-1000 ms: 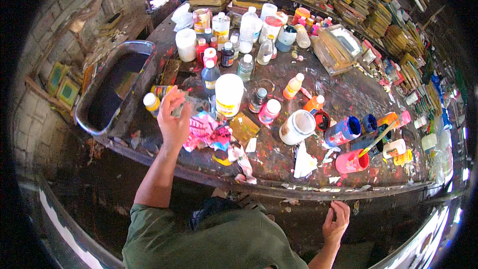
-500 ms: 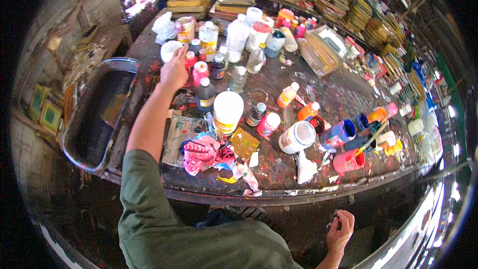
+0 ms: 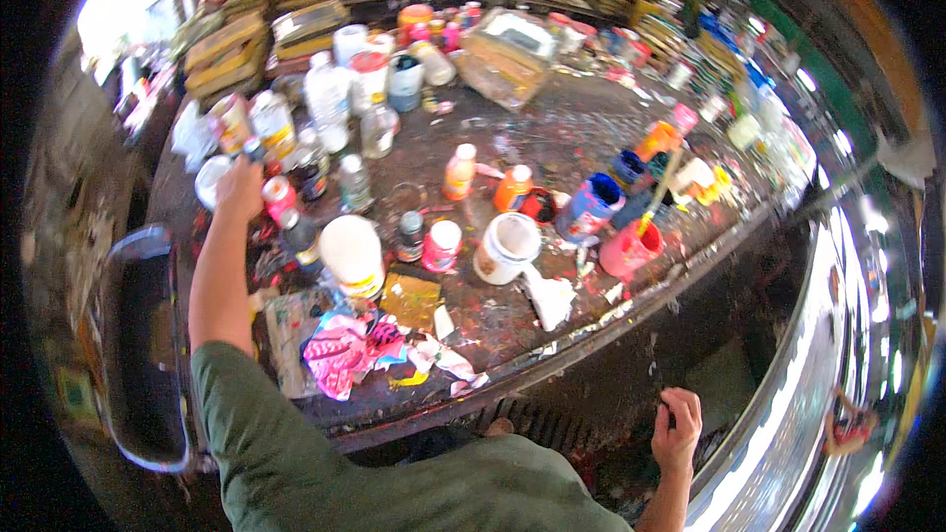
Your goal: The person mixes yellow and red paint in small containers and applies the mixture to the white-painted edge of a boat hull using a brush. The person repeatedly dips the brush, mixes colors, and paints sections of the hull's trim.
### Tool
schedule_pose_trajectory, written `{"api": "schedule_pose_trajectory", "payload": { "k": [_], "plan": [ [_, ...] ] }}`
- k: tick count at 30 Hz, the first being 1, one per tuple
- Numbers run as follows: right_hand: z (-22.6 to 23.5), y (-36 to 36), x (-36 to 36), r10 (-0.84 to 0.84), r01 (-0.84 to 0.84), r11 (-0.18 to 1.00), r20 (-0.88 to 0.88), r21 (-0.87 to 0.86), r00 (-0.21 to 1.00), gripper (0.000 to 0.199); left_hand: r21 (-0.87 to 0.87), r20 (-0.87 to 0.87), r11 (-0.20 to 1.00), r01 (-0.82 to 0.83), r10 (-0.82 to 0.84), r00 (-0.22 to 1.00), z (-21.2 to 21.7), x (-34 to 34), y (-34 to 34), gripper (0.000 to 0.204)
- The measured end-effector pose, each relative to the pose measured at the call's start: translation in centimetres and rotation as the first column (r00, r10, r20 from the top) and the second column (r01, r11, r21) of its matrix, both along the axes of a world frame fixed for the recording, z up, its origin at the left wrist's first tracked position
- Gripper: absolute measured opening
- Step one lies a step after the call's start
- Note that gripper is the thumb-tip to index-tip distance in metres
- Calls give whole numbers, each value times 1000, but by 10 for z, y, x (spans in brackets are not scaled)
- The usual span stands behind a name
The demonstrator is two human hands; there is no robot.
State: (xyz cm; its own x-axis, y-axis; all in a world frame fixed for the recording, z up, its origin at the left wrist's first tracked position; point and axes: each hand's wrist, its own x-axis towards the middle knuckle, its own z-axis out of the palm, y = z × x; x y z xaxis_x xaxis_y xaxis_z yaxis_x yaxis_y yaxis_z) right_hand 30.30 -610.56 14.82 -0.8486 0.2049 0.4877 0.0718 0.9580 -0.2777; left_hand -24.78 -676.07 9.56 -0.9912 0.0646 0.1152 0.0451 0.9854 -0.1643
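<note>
The left hand point(image 3: 239, 187), fingers curled, reaches far-left over the surface point(image 3: 552, 138) onto a white cup point(image 3: 210, 180), while the loosely closed, empty right hand point(image 3: 676, 428) hangs near.

Left hand point(image 3: 239, 187) at table's point(image 3: 552, 143) left, over white tub point(image 3: 210, 180); bottles behind; rag point(image 3: 340, 355) at near edge; right hand point(image 3: 676, 429) below table.

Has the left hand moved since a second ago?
Yes. The left hand went from beside the big white jar toward the table's far left, now at the small white cup.
</note>
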Motion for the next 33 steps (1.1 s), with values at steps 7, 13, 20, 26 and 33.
{"api": "schedule_pose_trajectory", "payload": {
  "k": [7, 13, 20, 26, 33],
  "plan": [
    [6, -11, 0, 9, -9, 1000, -6, 2, 1000, 27, 113, -72, 993, 41, -33, 997, -22, 3, -38, 56],
    [5, -12, -5, 33, -33, 999, -5, 8, 999, 25, 188, -159, 972, 141, -112, 981, 48, 28, -14, 67],
    [-7, 0, -24, 102, -102, 994, -7, -35, 995, 24, 299, -367, 917, 264, -145, 919, 176, 105, 40, 64],
    [-18, 30, -33, 220, -223, 973, -50, -54, 974, 27, 837, -314, 241, 491, -524, 792, 229, 184, 157, 79],
    [-16, 66, -13, 279, -293, 953, -145, -82, 949, 23, 741, -328, 76, 667, -826, 459, 241, 243, 363, 92]
  ]
}}
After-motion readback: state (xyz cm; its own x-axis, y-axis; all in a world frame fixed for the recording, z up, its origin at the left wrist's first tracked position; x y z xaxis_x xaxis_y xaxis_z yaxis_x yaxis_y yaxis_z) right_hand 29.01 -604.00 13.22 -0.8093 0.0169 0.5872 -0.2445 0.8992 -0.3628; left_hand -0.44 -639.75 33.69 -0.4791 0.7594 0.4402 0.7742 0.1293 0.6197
